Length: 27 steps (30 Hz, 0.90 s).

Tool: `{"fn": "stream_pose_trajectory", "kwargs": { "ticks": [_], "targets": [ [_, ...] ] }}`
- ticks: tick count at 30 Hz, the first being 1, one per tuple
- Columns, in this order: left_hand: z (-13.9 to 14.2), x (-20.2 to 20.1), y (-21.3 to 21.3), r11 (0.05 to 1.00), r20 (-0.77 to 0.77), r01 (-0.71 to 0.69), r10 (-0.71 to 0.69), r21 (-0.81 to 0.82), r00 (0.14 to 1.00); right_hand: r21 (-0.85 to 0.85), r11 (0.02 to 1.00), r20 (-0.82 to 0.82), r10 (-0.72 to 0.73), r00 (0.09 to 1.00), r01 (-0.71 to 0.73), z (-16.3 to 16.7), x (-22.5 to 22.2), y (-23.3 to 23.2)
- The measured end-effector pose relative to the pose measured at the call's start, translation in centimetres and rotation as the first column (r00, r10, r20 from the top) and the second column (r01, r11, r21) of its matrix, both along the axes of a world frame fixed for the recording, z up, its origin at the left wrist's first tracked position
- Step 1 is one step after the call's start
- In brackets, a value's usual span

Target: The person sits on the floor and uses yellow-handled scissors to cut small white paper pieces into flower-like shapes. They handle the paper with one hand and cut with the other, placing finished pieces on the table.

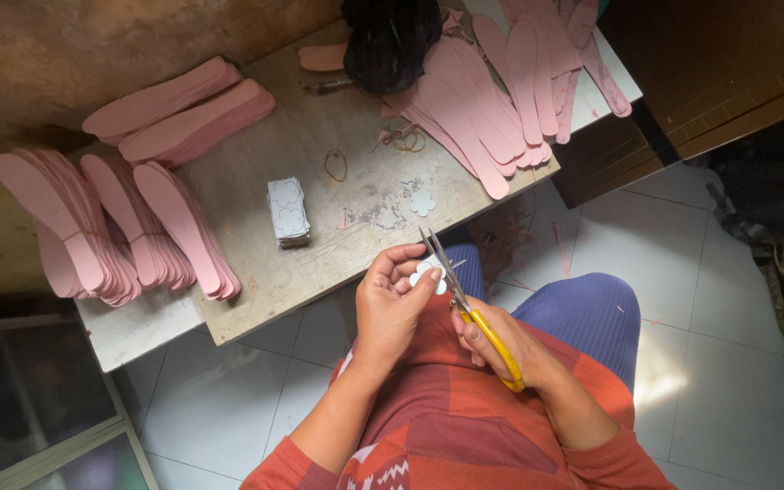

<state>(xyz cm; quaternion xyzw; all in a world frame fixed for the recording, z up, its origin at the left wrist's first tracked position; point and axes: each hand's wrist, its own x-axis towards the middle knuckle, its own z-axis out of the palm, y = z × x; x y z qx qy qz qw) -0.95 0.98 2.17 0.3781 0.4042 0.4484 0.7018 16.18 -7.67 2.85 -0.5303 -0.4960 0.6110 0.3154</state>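
Pinching a small white flower-shaped cutout (428,272) in your left hand (390,304) at the frame's centre, you are closing your right hand (492,345) around yellow-handled scissors (465,304), their steel blades biting its edge. Flat pink insole shapes (120,227) are fanning out in stacks at the left of the scuffed tabletop (338,209), beside a stack of grey cutouts (289,211).

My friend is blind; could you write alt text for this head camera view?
A person's left hand holds a small white flower-shaped cutout while the right hand cuts it with yellow-handled scissors. Stacks of pink shoe insoles cover the wooden table ahead.
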Motion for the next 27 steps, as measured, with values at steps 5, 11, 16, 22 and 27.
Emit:
{"fn": "stream_pose_trajectory", "kwargs": {
  "ticks": [5, 11, 16, 22, 27],
  "targets": [
    [-0.3, 0.0, 0.0, 1.0, 0.022, -0.004, 0.004, -0.013, 1.0, -0.069, 0.995, 0.037, -0.064, 0.997, 0.066, -0.5, -0.3, 0.0],
    [-0.6, -0.2, 0.4, 0.998, 0.027, -0.057, 0.056, 0.031, 0.998, -0.025, 0.994, 0.041, -0.109, 0.993, 0.111, -0.7, -0.2, 0.2],
    [-0.4, -0.8, 0.8, 0.994, 0.034, -0.093, 0.091, 0.064, 0.995, 0.066, 0.998, 0.027, -0.017, 1.0, 0.015, 0.1, 0.0, 0.2],
    [-0.2, -1.1, 1.1, 0.994, -0.03, -0.092, 0.094, 0.065, 0.995, 0.038, 0.999, 0.188, -0.045, 0.981, 0.039, -0.3, -0.5, 0.3],
    [-0.4, -1.2, 1.1, 0.997, -0.081, -0.044, 0.05, 0.071, 0.996, 0.014, 1.0, 0.212, -0.01, 0.977, 0.008, -0.4, 0.1, 0.2]
  ]
}}
